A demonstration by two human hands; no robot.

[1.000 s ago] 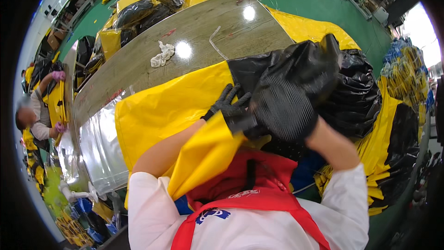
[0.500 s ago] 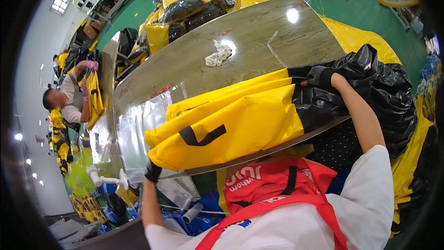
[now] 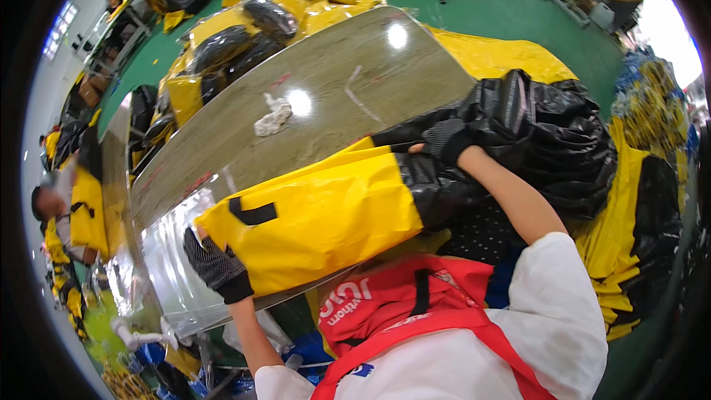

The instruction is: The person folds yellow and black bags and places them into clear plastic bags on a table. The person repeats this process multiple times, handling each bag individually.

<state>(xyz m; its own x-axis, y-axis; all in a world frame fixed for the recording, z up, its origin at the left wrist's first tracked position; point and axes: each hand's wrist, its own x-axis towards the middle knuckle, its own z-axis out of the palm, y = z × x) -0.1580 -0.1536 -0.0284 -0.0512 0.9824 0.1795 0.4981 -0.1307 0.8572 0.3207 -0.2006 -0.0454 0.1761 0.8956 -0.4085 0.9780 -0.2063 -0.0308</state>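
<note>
A long folded piece of yellow-and-black coated fabric [image 3: 318,211] lies along the near edge of the table, with a short black strap on its yellow part. My left hand [image 3: 218,263], in a dark knitted work glove with bare fingertips showing, is closed at the fabric's left end. In a matching glove, my right hand [image 3: 446,141] grips the black part [image 3: 437,189] just past the seam where yellow meets black. Beyond that hand the black material bunches into a crumpled heap at the table's right end.
A crumpled white rag [image 3: 274,115] lies on the wood-patterned table [image 3: 326,74]. Clear plastic bags [image 3: 174,263] are at its left end. Behind it, wrapped yellow-and-black packages [image 3: 252,22] are piled up. A co-worker [image 3: 55,204] handles yellow fabric at far left.
My left hand has come up from under the left corner onto the fabric's end. The stacked yellow folds now lie flatter and closer together. The whole view has shifted, with the table appearing further left.
</note>
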